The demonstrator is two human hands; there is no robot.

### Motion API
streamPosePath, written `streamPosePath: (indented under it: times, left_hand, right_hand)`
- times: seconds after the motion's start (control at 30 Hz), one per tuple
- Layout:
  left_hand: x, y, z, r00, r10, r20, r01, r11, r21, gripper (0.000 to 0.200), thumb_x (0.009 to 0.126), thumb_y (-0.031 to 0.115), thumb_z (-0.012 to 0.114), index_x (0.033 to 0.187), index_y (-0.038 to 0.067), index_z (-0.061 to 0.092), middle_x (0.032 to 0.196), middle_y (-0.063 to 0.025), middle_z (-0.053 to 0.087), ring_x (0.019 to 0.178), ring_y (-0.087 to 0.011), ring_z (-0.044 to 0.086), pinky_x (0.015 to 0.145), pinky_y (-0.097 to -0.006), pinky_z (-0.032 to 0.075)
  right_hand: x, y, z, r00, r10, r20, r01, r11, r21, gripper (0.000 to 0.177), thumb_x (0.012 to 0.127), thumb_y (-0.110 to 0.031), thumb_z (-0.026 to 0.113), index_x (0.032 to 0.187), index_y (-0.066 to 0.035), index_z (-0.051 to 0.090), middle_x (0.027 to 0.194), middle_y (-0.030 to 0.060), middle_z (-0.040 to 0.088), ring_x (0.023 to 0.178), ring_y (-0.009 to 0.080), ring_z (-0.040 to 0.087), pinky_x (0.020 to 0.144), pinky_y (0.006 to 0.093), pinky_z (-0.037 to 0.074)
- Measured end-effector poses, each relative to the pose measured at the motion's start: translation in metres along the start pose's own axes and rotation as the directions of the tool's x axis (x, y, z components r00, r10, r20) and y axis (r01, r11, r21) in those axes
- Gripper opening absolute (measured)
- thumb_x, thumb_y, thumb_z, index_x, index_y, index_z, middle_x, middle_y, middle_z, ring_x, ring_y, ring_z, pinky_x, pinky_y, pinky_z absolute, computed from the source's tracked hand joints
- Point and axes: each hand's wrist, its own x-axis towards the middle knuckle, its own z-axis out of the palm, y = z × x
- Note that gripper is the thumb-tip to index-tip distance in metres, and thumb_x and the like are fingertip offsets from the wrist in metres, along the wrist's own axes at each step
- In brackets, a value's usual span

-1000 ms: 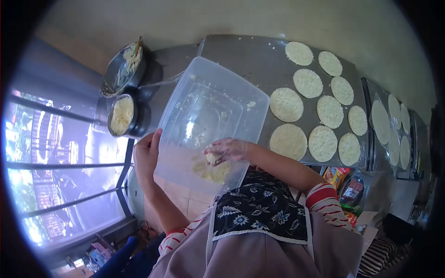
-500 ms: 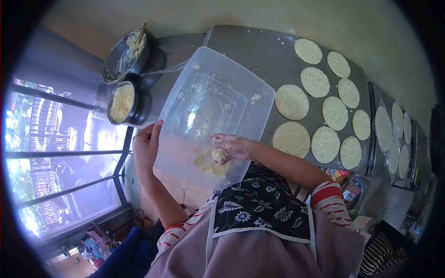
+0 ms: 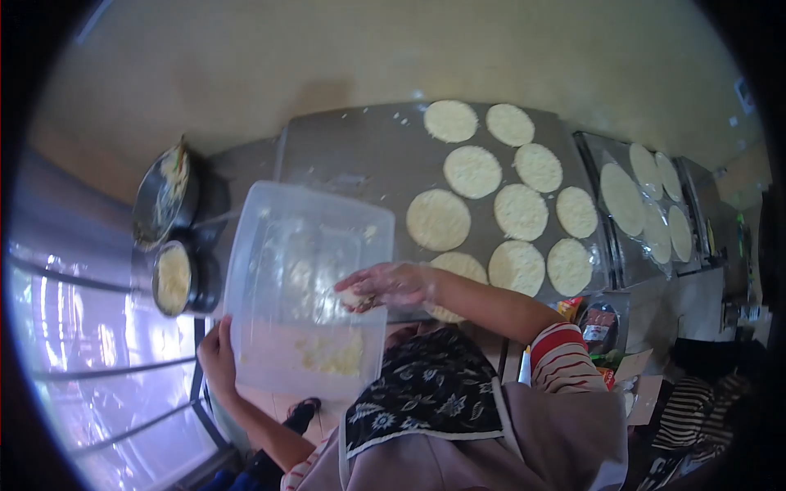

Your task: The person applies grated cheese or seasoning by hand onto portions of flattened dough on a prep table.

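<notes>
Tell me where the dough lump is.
Head view, centre: the dough lump is in the right hand, over the tub that the left hand holds, just left of the dough discs on the tray.

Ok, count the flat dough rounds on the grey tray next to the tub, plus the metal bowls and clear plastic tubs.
Flat rounds on the near tray: 10, one partly hidden
Metal bowls: 2
Clear plastic tub: 1
Total: 13

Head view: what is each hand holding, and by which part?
Left hand grips the plastic tub by its near left rim; right hand holds a dough lump in its fingertips.
</notes>
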Motion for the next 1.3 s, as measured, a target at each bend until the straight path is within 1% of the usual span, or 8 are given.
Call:
streamPosePath:
  times: [0.1,0.23,0.37,0.53,0.63,0.93,1.0,1.3]
  left_hand:
    - [-0.004,-0.007,0.0,1.0,-0.02,-0.01,0.021,0.999,0.033,0.036,0.093,0.027,0.053,0.089,-0.008,0.06,0.059,-0.0118,0.046,0.059,-0.0099,0.038,0.053,-0.0299,0.036]
    - [-0.013,0.003,0.0,0.997,-0.08,-0.013,0.081,0.991,0.107,0.035,0.094,0.025,0.05,0.097,-0.008,0.062,0.07,-0.0143,0.061,0.067,-0.0101,0.05,0.062,-0.0288,0.042]
    - [-0.022,-0.037,0.002,0.976,-0.215,-0.041,0.218,0.97,0.103,0.037,0.095,0.026,0.048,0.101,-0.008,0.063,0.077,-0.011,0.066,0.072,-0.0115,0.054,0.069,-0.0282,0.044]
    - [-0.033,-0.014,0.013,0.936,-0.346,-0.064,0.352,0.931,0.103,0.04,0.096,0.029,0.046,0.104,-0.006,0.064,0.076,-0.0024,0.063,0.064,-0.0074,0.044,0.057,-0.0231,0.037]
    - [-0.038,0.005,0.022,0.951,-0.3,-0.068,0.307,0.943,0.126,0.044,0.095,0.036,0.047,0.105,-0.003,0.065,0.057,0.0085,0.027,0.052,-0.0028,0.024,0.047,-0.0235,0.016]
    - [-0.05,0.002,0.027,0.943,-0.31,-0.123,0.324,0.939,0.113,0.046,0.095,0.039,0.047,0.103,-0.003,0.066,0.055,0.0092,0.021,0.05,-0.0022,0.02,0.047,-0.0248,0.013]
    - [-0.048,0.013,0.024,0.911,-0.405,-0.084,0.413,0.903,0.123,0.041,0.097,0.029,0.045,0.104,-0.006,0.064,0.08,-0.0058,0.065,0.071,-0.0088,0.052,0.067,-0.0243,0.043]
    - [-0.049,0.008,0.023,0.913,-0.394,-0.105,0.406,0.902,0.15,0.043,0.096,0.031,0.047,0.105,-0.007,0.063,0.078,-0.004,0.063,0.071,-0.0089,0.052,0.067,-0.0242,0.043]
  right_hand:
    - [-0.063,-0.07,-0.045,0.967,-0.168,-0.19,0.164,0.986,-0.04,0.043,0.085,-0.019,0.065,0.122,-0.001,0.051,0.115,0.0083,0.054,0.106,0.0194,0.055,0.097,0.034,0.043]
    - [-0.155,-0.164,-0.157,0.724,-0.522,-0.45,0.156,0.76,-0.631,0.038,0.086,-0.017,0.062,0.119,0.0,0.054,0.113,0.0096,0.057,0.104,0.0192,0.056,0.097,0.033,0.043]
    - [-0.238,-0.24,-0.306,0.432,-0.565,-0.703,0.23,0.822,-0.52,0.034,0.084,-0.008,0.062,0.115,0.004,0.056,0.097,0.0106,0.062,0.083,0.0189,0.063,0.081,0.0321,0.052]
    - [-0.259,-0.291,-0.381,0.13,-0.614,-0.779,-0.114,0.771,-0.627,0.024,0.082,-0.007,0.062,0.104,0.003,0.062,0.097,0.0095,0.063,0.084,0.0161,0.062,0.074,0.0277,0.052]
    - [-0.247,-0.308,-0.425,0.048,-0.647,-0.761,-0.361,0.699,-0.617,0.016,0.079,-0.016,0.066,0.09,-0.005,0.069,0.08,0.0082,0.066,0.071,0.0171,0.062,0.068,0.0301,0.051]
    - [-0.2,-0.326,-0.424,0.45,-0.773,-0.448,-0.86,-0.24,-0.45,0.016,0.079,-0.024,0.063,0.086,-0.011,0.068,0.09,0.0132,0.066,0.081,0.0288,0.062,0.075,0.0356,0.048]
    - [-0.195,-0.319,-0.437,0.457,-0.812,-0.362,-0.829,-0.243,-0.503,0.014,0.078,-0.023,0.062,0.084,-0.011,0.068,0.088,0.0135,0.065,0.081,0.029,0.063,0.074,0.0359,0.048]
    - [-0.191,-0.307,-0.412,0.504,-0.761,-0.41,-0.75,-0.149,-0.645,0.013,0.076,-0.02,0.063,0.079,-0.008,0.069,0.081,0.0144,0.066,0.075,0.0281,0.064,0.07,0.0367,0.05]
